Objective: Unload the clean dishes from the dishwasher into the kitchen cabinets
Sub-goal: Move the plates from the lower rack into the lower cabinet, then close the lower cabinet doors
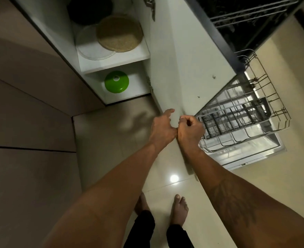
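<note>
The dishwasher stands open at the right, its door (255, 155) folded down. The lower wire rack (280, 113) is pulled out and shows no dishes, only a dark cutlery basket (237, 117). The upper rack (246, 14) sits in the dark tub. Both hands meet at the outer edge of an open white cabinet door (183, 59). My left hand (162, 127) lies against the door's left face, fingers loosely curled and holding nothing. My right hand (190, 131) is a closed fist on the door's right side, with nothing visible in it.
The open cabinet holds a round woven mat (119, 34) over a clear round plate (88, 49) on its upper shelf (112, 63), with a dark round item (89, 9) behind. A green lid (116, 81) lies on the bottom shelf. My bare feet (179, 210) stand on glossy tile.
</note>
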A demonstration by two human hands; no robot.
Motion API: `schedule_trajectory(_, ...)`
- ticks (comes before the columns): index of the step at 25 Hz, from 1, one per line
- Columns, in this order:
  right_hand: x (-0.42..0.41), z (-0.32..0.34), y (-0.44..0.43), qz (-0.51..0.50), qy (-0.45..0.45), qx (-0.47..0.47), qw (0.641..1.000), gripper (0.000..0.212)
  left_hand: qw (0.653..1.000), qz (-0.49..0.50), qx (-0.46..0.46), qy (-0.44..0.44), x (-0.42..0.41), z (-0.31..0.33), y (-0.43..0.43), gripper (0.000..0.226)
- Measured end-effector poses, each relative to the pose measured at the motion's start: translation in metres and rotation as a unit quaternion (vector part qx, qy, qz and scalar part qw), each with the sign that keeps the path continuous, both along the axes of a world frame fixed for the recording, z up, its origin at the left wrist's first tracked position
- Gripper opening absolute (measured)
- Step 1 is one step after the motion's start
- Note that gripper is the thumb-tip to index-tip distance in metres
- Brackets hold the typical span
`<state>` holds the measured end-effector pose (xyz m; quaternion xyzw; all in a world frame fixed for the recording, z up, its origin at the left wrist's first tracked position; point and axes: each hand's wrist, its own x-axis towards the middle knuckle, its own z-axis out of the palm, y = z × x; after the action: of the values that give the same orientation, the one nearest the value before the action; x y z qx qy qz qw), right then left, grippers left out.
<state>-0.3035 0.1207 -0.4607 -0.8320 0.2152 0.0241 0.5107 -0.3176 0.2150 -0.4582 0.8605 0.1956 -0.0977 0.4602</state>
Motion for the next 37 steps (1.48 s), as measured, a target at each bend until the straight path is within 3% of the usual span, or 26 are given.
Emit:
schedule_trajectory(3,0.000,0.018,-0.032,-0.064,-0.056,-0.030,0.996,0.019,0.998,0.043,-0.001,-0.034,0.005,0.012,-0.042,0.063)
schedule_trajectory(5,0.012,0.027,-0.045,-0.082,-0.071,-0.041,0.993,0.022,0.994,0.086,0.005,-0.070,0.009,0.023,-0.064,0.031)
schedule_trajectory(6,0.019,0.032,-0.048,-0.070,-0.078,-0.034,0.994,0.021,0.990,0.108,0.010,-0.088,0.011,0.027,-0.070,0.026)
schedule_trajectory(9,0.033,0.046,-0.046,-0.012,-0.134,-0.002,0.991,0.025,0.981,0.157,0.024,-0.114,0.020,0.034,-0.071,0.029)
schedule_trajectory(13,0.028,0.052,-0.042,0.036,-0.223,-0.023,0.974,0.035,0.977,0.152,0.048,-0.143,0.015,0.031,-0.068,0.027)
schedule_trajectory(17,0.011,0.059,-0.024,0.132,-0.248,-0.023,0.959,0.049,0.973,0.166,0.039,-0.157,-0.006,0.014,-0.051,0.026)
schedule_trajectory(22,-0.011,0.065,0.020,0.249,-0.276,0.000,0.928,0.037,0.970,0.129,0.079,-0.191,-0.045,0.024,0.009,0.029)
schedule_trajectory(24,-0.017,0.074,0.047,0.280,-0.317,0.018,0.906,0.031,0.972,0.127,0.070,-0.187,-0.059,0.025,0.042,0.016)
schedule_trajectory(27,-0.018,0.078,0.098,0.315,-0.363,0.004,0.877,0.026,0.967,0.205,0.024,-0.152,-0.072,0.021,0.095,0.009)
schedule_trajectory(31,-0.013,0.078,0.166,0.344,-0.388,-0.021,0.855,0.021,0.927,0.347,-0.001,-0.142,-0.071,0.039,0.156,0.012)
schedule_trajectory(34,-0.004,0.086,0.220,0.359,-0.376,-0.012,0.854,0.017,0.883,0.451,0.044,-0.123,-0.051,0.052,0.192,0.022)
schedule_trajectory(37,0.010,0.087,0.260,0.356,-0.372,-0.020,0.857,0.018,0.868,0.481,0.001,-0.123,-0.020,0.066,0.219,0.024)
